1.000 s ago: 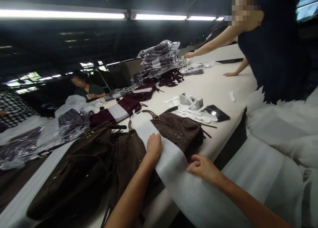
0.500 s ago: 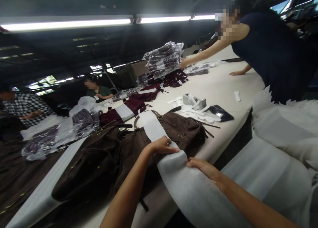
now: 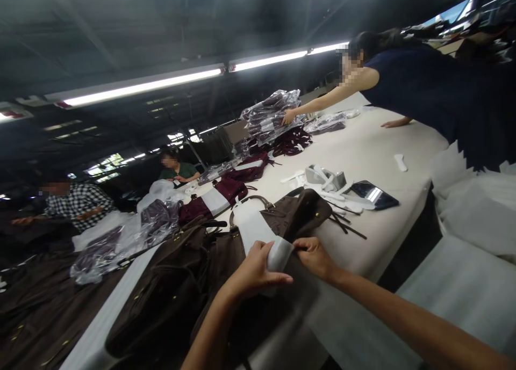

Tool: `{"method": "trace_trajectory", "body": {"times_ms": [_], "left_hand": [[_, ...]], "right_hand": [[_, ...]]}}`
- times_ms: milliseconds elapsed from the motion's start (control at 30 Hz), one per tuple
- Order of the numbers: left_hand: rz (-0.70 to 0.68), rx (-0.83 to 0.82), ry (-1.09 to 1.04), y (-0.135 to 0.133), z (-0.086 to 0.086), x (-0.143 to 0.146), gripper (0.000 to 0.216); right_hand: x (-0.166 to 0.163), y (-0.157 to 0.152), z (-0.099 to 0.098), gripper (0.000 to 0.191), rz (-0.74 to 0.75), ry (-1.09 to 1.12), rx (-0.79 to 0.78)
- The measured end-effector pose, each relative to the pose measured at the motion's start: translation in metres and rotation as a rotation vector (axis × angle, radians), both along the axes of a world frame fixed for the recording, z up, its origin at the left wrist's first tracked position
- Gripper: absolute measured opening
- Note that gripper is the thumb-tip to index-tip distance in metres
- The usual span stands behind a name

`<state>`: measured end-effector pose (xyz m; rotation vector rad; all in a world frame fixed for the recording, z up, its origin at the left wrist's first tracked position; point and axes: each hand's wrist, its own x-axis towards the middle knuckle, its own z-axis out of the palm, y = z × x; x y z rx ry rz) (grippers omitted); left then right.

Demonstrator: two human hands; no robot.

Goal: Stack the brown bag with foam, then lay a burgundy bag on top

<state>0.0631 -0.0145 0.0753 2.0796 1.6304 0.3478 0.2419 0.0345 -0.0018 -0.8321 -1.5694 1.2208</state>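
Observation:
A brown suede bag (image 3: 300,214) lies on the white table (image 3: 374,144) in front of me, with a strip of white foam sheet (image 3: 258,230) laid over it. My left hand (image 3: 253,270) is closed around the near end of that strip. My right hand (image 3: 314,257) pinches the strip's folded edge right beside it, resting on the bag. A second brown bag (image 3: 161,289) lies to the left, touching the first.
Maroon bags (image 3: 226,190) with foam bands and clear-wrapped bags (image 3: 270,115) lie farther along the table. White foam pieces (image 3: 330,185) and a dark tray (image 3: 373,194) sit past the bag. A person in dark blue (image 3: 423,91) reaches to the wrapped stack. Foam sheets (image 3: 463,284) hang at right.
Both hands have gathered the wide foam sheet's near end and folded it up over the bag. The camera has tilted up and right. The other person's hand reached the wrapped stack.

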Motion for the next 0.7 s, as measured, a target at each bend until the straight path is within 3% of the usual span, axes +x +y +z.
{"method": "trace_trajectory", "body": {"times_ms": [67, 167, 267, 367, 533, 700], "left_hand": [[0.178, 0.096, 0.193, -0.006, -0.001, 0.016, 0.061], [0.397, 0.26, 0.457, -0.01, -0.015, 0.044, 0.055], [0.449, 0.359, 0.546, -0.006, -0.031, 0.058, 0.044], [0.464, 0.334, 0.489, 0.008, -0.033, 0.051, 0.042], [0.493, 0.296, 0.459, 0.023, -0.013, 0.019, 0.025], [0.641, 0.506, 0.369, 0.017, 0.024, -0.019, 0.024]], "right_hand": [[-0.007, 0.008, 0.002, 0.023, -0.037, -0.026, 0.088], [-0.013, 0.017, 0.003, 0.019, -0.056, -0.058, 0.156], [-0.016, 0.024, 0.002, 0.017, -0.07, -0.094, 0.185], [-0.013, 0.029, 0.0, 0.018, -0.027, -0.087, 0.172], [0.009, 0.039, -0.008, 0.026, 0.22, 0.022, -0.197], [0.015, 0.07, -0.022, 0.027, 0.146, 0.074, -0.405]]}}
